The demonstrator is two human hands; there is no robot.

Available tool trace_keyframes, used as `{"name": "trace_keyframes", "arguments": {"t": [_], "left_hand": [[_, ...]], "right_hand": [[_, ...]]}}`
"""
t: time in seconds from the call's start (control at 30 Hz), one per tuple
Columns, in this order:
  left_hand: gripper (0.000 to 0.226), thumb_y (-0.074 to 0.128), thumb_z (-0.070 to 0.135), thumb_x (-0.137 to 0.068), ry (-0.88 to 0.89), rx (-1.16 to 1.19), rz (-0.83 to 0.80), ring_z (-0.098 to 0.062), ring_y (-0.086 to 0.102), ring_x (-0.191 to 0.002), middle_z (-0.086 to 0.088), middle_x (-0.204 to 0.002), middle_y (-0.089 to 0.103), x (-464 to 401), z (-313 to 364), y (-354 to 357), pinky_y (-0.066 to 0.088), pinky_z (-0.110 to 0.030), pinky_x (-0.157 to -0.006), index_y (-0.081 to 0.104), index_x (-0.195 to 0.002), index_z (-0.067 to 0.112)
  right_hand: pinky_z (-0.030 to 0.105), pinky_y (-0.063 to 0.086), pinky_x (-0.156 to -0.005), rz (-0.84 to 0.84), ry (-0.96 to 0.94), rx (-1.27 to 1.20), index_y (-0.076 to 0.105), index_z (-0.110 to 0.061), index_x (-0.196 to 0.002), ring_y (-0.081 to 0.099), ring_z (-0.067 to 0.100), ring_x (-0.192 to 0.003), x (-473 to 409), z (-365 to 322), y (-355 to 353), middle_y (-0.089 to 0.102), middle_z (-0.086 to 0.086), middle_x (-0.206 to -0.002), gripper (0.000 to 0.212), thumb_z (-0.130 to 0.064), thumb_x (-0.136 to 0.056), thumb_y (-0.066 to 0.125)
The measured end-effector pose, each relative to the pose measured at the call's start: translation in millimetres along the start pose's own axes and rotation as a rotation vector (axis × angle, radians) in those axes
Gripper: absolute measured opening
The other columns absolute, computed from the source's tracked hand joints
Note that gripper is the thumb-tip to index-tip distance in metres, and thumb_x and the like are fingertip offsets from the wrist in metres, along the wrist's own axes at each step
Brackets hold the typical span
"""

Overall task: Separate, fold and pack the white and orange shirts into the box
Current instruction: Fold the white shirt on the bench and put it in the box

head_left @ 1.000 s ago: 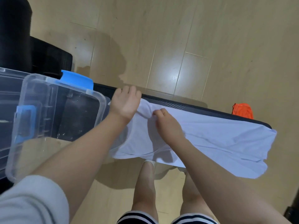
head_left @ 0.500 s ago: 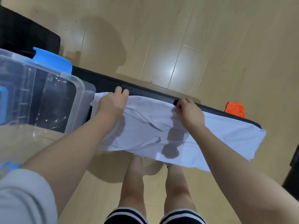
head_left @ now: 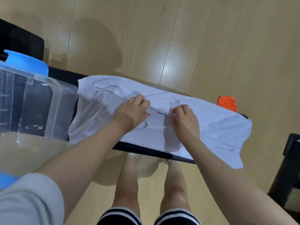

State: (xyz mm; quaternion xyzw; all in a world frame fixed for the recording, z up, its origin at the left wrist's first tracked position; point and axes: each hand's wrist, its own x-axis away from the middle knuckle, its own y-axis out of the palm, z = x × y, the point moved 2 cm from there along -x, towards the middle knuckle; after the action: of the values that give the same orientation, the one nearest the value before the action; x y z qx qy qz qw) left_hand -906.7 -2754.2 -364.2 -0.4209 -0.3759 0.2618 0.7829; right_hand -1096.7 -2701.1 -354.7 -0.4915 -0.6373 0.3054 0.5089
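Shirt (head_left: 211, 120), white, soft, creased

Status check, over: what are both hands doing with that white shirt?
Left hand and right hand pinching the spread white cotton shirt mid-cloth. Clear plastic box open beside. Nothing blocking.

- White shirt (head_left: 211, 120) spread lengthwise over narrow dark desk (head_left: 146, 147); right end hangs off the desk's end.
- Left hand (head_left: 131, 112) and right hand (head_left: 185, 120) close together mid-shirt, each pinching a ridge of cloth.
- Gold ring (head_left: 187, 111) on a right finger.
- Clear plastic box (head_left: 55, 101), blue latch (head_left: 24, 62), sits on desk at left, touching shirt's left end.
- Orange shirt (head_left: 227, 103) bunched at the far right edge, just beyond the white one.
- Wood floor (head_left: 178, 38) below.
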Motion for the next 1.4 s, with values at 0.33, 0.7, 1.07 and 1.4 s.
{"name": "trace_keyframes", "arguments": {"t": [0.33, 0.7, 1.07, 1.4], "left_hand": [[0.027, 0.076, 0.004, -0.053, 0.081, -0.354, 0.067, -0.024, 0.052, -0.057, -0.002, -0.065, 0.055, 1.7, 20.3, 10.7, 0.023, -0.03, -0.054, 0.057, -0.069, 0.016], [0.028, 0.05, 0.009, -0.07, -0.073, -0.196, 0.193, -0.028, 0.063, -0.073, -0.009, -0.092, 0.068, 34.6, 65.5, 23.7, 0.044, -0.029, -0.057, 0.065, -0.093, 0.01], [0.063, 0.037, 0.029, -0.095, -0.097, -0.034, -0.247, -0.026, -0.002, -0.146, -0.008, -0.158, -0.007, -37.8, 190.2, 75.5, 0.006, -0.036, -0.118, 0.007, -0.148, 0.018], [0.028, 0.047, 0.025, -0.081, 0.028, -0.036, -0.088, -0.044, 0.06, -0.107, -0.028, -0.125, 0.056, -47.6, 208.9, 70.6, 0.051, -0.051, -0.083, 0.069, -0.087, 0.01]], "right_hand": [[0.026, 0.023, -0.05, 0.071, -0.184, 0.258, 0.054, -0.007, -0.069, 0.051, 0.029, -0.048, 12.0, 41.7, 1.7, 0.054, 0.01, -0.06, 0.011, -0.001, -0.064, 0.063], [0.031, 0.044, -0.055, -0.077, -0.095, 0.163, 0.065, -0.007, -0.091, 0.059, 0.035, -0.065, 56.4, 76.4, -10.0, 0.064, 0.014, -0.088, 0.037, 0.003, -0.057, 0.073], [0.035, 0.046, -0.054, -0.075, -0.06, 0.357, 0.055, -0.005, -0.093, 0.061, 0.034, -0.066, 89.0, 201.4, -20.3, 0.063, 0.016, -0.082, 0.04, -0.019, -0.063, 0.076], [0.027, 0.039, -0.046, -0.028, -0.056, 0.404, 0.062, -0.007, -0.076, 0.058, 0.028, -0.059, 109.6, 224.4, -41.7, 0.062, 0.011, -0.072, 0.034, -0.014, -0.047, 0.08]]}}
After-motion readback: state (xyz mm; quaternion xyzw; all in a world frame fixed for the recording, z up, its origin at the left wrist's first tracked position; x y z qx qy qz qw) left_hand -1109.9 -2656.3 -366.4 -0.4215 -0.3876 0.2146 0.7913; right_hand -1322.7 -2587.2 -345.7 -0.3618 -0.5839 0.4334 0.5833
